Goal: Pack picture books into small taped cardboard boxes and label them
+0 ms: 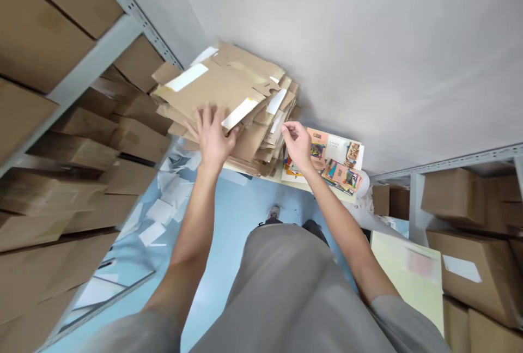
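Flattened brown cardboard boxes (pixel 229 97), piled in a loose, uneven stack with white tape strips and labels on several sheets, lean against the pale grey wall (pixel 368 42), rising from the light blue floor (pixel 237 206). To the left of the stack stands a grey metal shelving rack (pixel 93 53) packed with more brown cardboard boxes. To the right of the stack, further off, a second grey rack (pixel 449 159) carries sealed brown cartons, one with a white label. Just right of the stack, colourful printed picture cards (pixel 339 165) lie on a pale yellow sheet. Scattered white paper sheets (pixel 163 211) litter the floor left of and below the stack.

The person's left hand (pixel 212 138) lies flat on the front of the stack, fingers spread and pressed against the cardboard. The right hand (pixel 297 146) is at the stack's right edge, thumb and fingertips drawn together as if pinching a sheet edge; whether they actually grip one I cannot tell.
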The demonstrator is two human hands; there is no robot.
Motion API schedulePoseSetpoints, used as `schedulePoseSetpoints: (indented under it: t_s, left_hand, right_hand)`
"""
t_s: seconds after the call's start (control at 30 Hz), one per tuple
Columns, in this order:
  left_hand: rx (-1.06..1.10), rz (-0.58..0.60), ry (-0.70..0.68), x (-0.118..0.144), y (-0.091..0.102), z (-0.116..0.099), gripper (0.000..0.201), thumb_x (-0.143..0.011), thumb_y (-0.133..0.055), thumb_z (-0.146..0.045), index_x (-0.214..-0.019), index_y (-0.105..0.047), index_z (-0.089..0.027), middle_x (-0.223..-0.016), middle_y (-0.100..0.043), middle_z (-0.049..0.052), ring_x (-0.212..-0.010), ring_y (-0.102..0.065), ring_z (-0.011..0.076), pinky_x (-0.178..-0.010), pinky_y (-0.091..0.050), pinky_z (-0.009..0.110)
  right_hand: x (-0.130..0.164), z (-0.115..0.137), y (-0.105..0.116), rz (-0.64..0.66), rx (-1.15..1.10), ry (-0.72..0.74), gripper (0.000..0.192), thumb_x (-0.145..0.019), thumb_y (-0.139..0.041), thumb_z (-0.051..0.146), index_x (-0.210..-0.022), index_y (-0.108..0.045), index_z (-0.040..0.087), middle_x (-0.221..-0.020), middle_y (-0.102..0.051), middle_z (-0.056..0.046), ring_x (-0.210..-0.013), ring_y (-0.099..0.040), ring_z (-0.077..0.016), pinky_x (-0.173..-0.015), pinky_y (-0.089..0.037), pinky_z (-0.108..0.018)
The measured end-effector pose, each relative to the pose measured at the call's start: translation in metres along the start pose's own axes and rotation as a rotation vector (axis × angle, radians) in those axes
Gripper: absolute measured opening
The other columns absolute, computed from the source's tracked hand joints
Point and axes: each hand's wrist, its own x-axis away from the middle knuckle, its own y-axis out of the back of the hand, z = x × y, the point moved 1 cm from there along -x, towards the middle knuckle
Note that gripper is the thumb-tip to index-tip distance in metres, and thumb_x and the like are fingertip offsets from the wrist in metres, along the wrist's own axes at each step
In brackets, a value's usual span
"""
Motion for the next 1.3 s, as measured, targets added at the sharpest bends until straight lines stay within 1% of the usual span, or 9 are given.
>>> schedulePoseSetpoints:
  t_s: [0.17,0.33,0.47,0.6,0.7,0.87,0.97,1.1,1.3]
  left_hand:
    - [0.167,-0.002,-0.049,0.001,-0.003,0.015,0.061,-0.104,-0.07,-0.053,-0.159,-0.073,-0.028,-0.181,-0.057,0.014,-0.182,-0.029,0.0408,-0.15,-0.01,0.07]
    - [0.217,-0.169,-0.158,-0.007,0.036,-0.008,0.057,-0.117,-0.055,-0.055,-0.163,-0.07,-0.027,-0.179,-0.061,0.009,-0.178,-0.04,0.0355,-0.15,-0.025,0.062]
    - [0.294,-0.153,-0.375,-0.012,0.07,-0.059,0.052,-0.118,-0.057,-0.053,-0.164,-0.071,-0.031,-0.175,-0.065,0.004,-0.171,-0.053,0.0307,-0.149,-0.034,0.052]
    - [0.4,0.137,-0.534,-0.007,0.06,-0.129,0.047,-0.114,-0.065,-0.052,-0.159,-0.075,-0.042,-0.169,-0.07,-0.003,-0.17,-0.054,0.0305,-0.149,-0.035,0.052]
    - [0.47,0.415,-0.687,0.008,0.018,-0.183,0.046,-0.114,-0.063,-0.05,-0.157,-0.077,-0.041,-0.165,-0.073,-0.003,-0.167,-0.057,0.0311,-0.147,-0.036,0.06]
    - [0.606,0.843,-0.918,0.077,-0.094,-0.27,0.043,-0.115,-0.061,-0.05,-0.152,-0.08,-0.037,-0.161,-0.077,0.003,-0.159,-0.067,0.0329,-0.14,-0.047,0.062]
    - [0.735,1.073,-0.839,0.159,-0.166,-0.31,0.048,-0.112,-0.069,-0.055,-0.153,-0.077,-0.031,-0.161,-0.076,0.01,-0.153,-0.071,0.0348,-0.131,-0.057,0.057]
    - [0.81,1.337,-0.536,0.298,-0.245,-0.341,0.074,-0.097,-0.092,-0.055,-0.16,-0.065,-0.03,-0.162,-0.071,0.017,-0.145,-0.075,0.0337,-0.119,-0.065,0.045]
    - [0.66,1.698,-0.364,0.486,-0.307,-0.373,0.044,-0.097,-0.09,-0.054,-0.123,-0.075,-0.022,-0.13,-0.084,0.014,-0.132,-0.08,0.0296,-0.122,-0.062,0.044]
  right_hand:
    - [0.002,0.009,-0.027,0.054,0.017,-0.038,0.047,-0.106,-0.067,0.072,-0.107,-0.076,0.026,-0.108,-0.083,-0.007,-0.104,-0.077,-0.0242,-0.102,-0.062,-0.036]
    - [-0.005,0.016,-0.019,0.0,-0.014,0.014,0.046,-0.108,-0.068,0.07,-0.112,-0.077,0.025,-0.111,-0.082,-0.008,-0.107,-0.077,-0.0246,-0.103,-0.064,-0.039]
    - [-0.01,0.035,0.029,-0.205,0.079,0.178,0.058,-0.111,-0.069,0.07,-0.152,-0.068,0.029,-0.146,-0.074,-0.014,-0.134,-0.072,-0.0284,-0.115,-0.063,-0.048]
    - [0.017,0.062,0.121,-0.511,0.351,0.38,0.078,-0.11,-0.071,0.071,-0.175,-0.05,0.034,-0.171,-0.057,-0.015,-0.159,-0.059,-0.0354,-0.122,-0.059,-0.062]
    - [0.072,0.076,0.198,-0.676,0.557,0.344,0.059,-0.114,-0.064,0.068,-0.16,-0.068,0.031,-0.156,-0.07,-0.014,-0.149,-0.069,-0.0346,-0.118,-0.063,-0.06]
    - [0.223,0.077,0.298,-0.91,0.803,-0.022,0.054,-0.116,-0.059,0.07,-0.114,-0.088,0.025,-0.106,-0.086,-0.01,-0.093,-0.083,-0.0263,-0.091,-0.069,-0.043]
    - [0.327,0.073,0.334,-1.067,0.864,-0.256,0.061,-0.112,-0.059,0.075,-0.103,-0.088,0.023,-0.097,-0.088,-0.011,-0.077,-0.08,-0.0255,-0.08,-0.066,-0.04]
    - [0.454,0.062,0.362,-1.311,0.87,-0.572,0.06,-0.108,-0.06,0.076,-0.095,-0.086,0.023,-0.08,-0.084,-0.011,-0.069,-0.08,-0.0284,-0.073,-0.062,-0.039]
    - [0.593,0.042,0.395,-1.536,0.69,-0.833,0.059,-0.105,-0.058,0.065,-0.12,-0.088,0.018,-0.077,-0.084,-0.01,-0.074,-0.085,-0.0311,-0.077,-0.064,-0.04]
